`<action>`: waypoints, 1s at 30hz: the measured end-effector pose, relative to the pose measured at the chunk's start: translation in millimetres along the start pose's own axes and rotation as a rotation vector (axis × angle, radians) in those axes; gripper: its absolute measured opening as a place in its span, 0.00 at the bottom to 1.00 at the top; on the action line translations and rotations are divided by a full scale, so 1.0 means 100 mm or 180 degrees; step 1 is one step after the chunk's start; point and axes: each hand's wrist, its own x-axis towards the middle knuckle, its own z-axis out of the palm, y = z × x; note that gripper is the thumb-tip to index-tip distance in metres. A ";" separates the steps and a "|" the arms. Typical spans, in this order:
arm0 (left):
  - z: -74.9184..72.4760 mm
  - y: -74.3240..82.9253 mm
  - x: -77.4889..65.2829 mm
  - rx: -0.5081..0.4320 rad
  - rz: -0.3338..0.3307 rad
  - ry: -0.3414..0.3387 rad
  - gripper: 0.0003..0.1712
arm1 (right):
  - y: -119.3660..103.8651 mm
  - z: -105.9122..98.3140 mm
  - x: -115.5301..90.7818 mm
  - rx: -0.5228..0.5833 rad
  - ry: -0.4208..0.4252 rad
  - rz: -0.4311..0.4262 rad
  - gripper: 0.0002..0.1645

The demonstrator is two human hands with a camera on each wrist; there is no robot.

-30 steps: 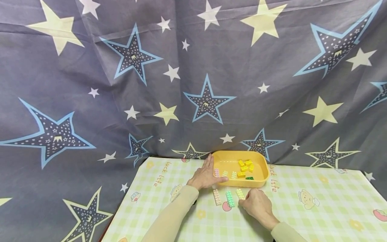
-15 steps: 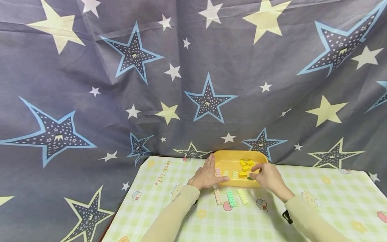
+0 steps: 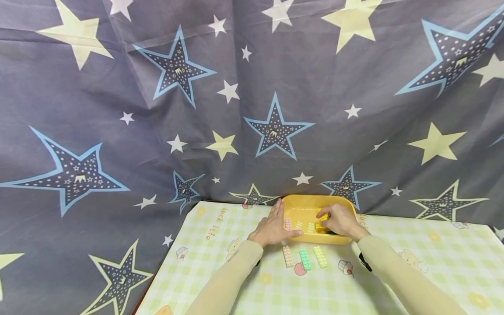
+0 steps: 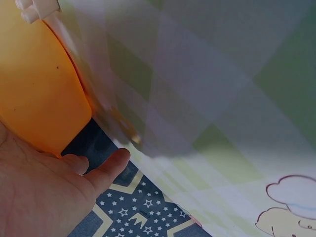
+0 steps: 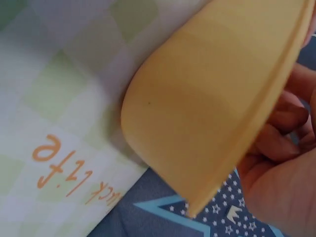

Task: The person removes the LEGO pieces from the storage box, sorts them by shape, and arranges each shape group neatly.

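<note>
Right hand (image 3: pixel 341 218) reaching into the right half of the tray (image 3: pixel 311 239), fingers bent down upon the yellow blocks (image 3: pixel 320 228). These lie beneath the fingertips and to the left of the palm; the right hand is clearly the nearer, the left hand (image 3: pixel 272 228) being at the opposite end. The tray's long axis runs from side to side, so that the two hands flank it. Left hand: fingers straight along the left end, thumb extended over the front rim. Left of the yellow blocks, inside the tray, are a pink block (image 3: pixel 287 224) and two pale blocks (image 3: pixel 299 225); in front, on the cloth (image 3: pixel 189 282), three long bricks (image 3: pixel 305 259) stand side by side, long axes pointing roughly away from the person. Hidden: part of the yellow blocks, covered by the right hand — whether it pinches one cannot be told. A dark block (image 3: pixel 331 232) shows only as a sliver below that hand. In the right wrist view the tray wall conceals the contents; in the left, a studded piece (image 4: pixel 38 11) is cut off at the upper edge
</note>
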 end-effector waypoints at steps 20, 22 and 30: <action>0.01 0.01 -0.01 0.0138 0.0026 0.0068 0.77 | 0.00 0.22 0.31 -0.0208 -0.0589 -0.0122 0.21; 0.01 0.01 -0.01 0.0146 0.0030 0.0072 0.77 | 0.01 0.22 0.33 -0.0218 -0.0626 -0.0111 0.21; -0.01 0.00 -0.02 0.0156 -0.0001 0.0077 0.76 | 0.00 0.20 0.36 -0.0375 -0.0722 -0.0194 0.21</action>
